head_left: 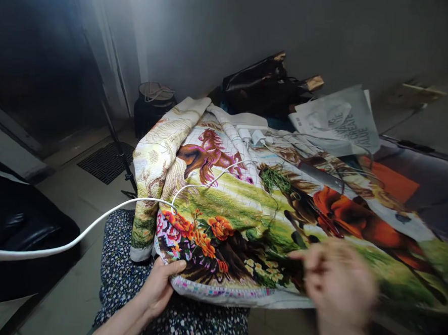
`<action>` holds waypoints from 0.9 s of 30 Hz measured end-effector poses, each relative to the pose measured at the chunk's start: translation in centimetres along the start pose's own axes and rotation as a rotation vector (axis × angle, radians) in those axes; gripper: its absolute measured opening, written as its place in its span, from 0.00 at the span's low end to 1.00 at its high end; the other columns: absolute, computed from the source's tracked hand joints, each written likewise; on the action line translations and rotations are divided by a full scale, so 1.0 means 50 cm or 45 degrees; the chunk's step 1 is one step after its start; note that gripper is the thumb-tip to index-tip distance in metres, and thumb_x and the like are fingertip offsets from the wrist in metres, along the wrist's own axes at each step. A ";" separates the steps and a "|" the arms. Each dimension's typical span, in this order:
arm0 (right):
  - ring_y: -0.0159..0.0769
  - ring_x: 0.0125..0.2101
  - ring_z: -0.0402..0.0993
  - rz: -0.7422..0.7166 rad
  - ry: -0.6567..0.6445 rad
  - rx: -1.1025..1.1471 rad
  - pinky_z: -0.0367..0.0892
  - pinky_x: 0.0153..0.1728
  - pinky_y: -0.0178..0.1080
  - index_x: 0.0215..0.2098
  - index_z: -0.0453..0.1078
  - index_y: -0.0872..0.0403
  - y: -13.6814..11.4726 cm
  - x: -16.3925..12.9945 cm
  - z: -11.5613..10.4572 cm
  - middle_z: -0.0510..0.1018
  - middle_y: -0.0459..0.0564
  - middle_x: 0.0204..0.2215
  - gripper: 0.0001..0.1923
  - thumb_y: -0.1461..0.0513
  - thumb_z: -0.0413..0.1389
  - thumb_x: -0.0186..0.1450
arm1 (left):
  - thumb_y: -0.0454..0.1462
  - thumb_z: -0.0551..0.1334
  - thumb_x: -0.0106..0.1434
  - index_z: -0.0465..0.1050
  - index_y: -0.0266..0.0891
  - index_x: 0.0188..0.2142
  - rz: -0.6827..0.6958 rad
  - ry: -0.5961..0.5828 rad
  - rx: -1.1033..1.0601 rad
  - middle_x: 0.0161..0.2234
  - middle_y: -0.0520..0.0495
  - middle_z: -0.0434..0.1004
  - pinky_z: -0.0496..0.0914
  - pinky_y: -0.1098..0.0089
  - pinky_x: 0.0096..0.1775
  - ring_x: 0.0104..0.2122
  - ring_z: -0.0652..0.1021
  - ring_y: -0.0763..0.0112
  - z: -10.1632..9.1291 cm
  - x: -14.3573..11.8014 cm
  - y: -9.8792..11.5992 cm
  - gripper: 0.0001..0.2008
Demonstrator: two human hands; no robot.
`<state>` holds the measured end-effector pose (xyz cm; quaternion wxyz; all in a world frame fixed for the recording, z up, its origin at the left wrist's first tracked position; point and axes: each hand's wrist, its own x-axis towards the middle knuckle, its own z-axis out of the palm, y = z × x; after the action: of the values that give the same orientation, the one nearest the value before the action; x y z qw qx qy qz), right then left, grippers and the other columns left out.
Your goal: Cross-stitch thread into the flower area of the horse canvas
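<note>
- Fingers of the left hand are curled around the near hem of the embroidered horse cloth, thumb on top; the right hand is blurred above the cloth, grip unclear.
- The cloth lies draped over the lap and a cluttered surface.
- A grey bag shows partly readable lettering, "CREATE".
- A white cable crosses the cloth; tiled floor, grey wall.

We read scene as home interior, lived-in room used for needlework. Large cross-stitch tapestry with horses and flowers spread over lap and furniture. Dark handbag rests against plain grey wall. Printed tote bag beside it. Chargers with white cable on cloth. Tiled floor carries black vent grille; black leather seat at left.
</note>
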<state>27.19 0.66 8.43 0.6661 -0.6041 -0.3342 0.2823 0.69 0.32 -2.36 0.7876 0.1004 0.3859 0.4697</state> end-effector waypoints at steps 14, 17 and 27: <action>0.31 0.21 0.70 -0.088 -1.013 -0.733 0.60 0.28 0.33 0.35 0.77 0.53 0.150 -0.187 0.170 0.75 0.44 0.19 0.12 0.64 0.50 0.64 | 0.33 0.67 0.50 0.71 0.35 0.50 0.007 0.059 0.033 0.38 0.43 0.81 0.70 0.62 0.44 0.37 0.79 0.59 0.000 -0.001 -0.003 0.25; 0.31 0.23 0.72 -0.134 -1.029 -0.733 0.61 0.29 0.32 0.35 0.78 0.51 0.148 -0.183 0.172 0.78 0.44 0.22 0.12 0.65 0.51 0.64 | 0.33 0.68 0.49 0.71 0.34 0.49 0.006 0.056 0.037 0.37 0.42 0.81 0.70 0.61 0.43 0.37 0.79 0.58 0.000 -0.002 -0.002 0.26; 0.37 0.31 0.77 -0.321 -1.136 -1.027 0.63 0.33 0.33 0.38 0.76 0.53 0.140 -0.186 0.179 0.81 0.49 0.31 0.14 0.71 0.50 0.63 | 0.34 0.69 0.48 0.71 0.34 0.50 0.064 0.056 0.092 0.38 0.42 0.81 0.70 0.61 0.43 0.36 0.79 0.58 0.009 -0.004 0.001 0.27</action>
<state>14.61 -0.34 0.93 0.2092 -0.5880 -0.7301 0.2781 0.91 0.27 -1.94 0.7628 0.1281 0.4173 0.4771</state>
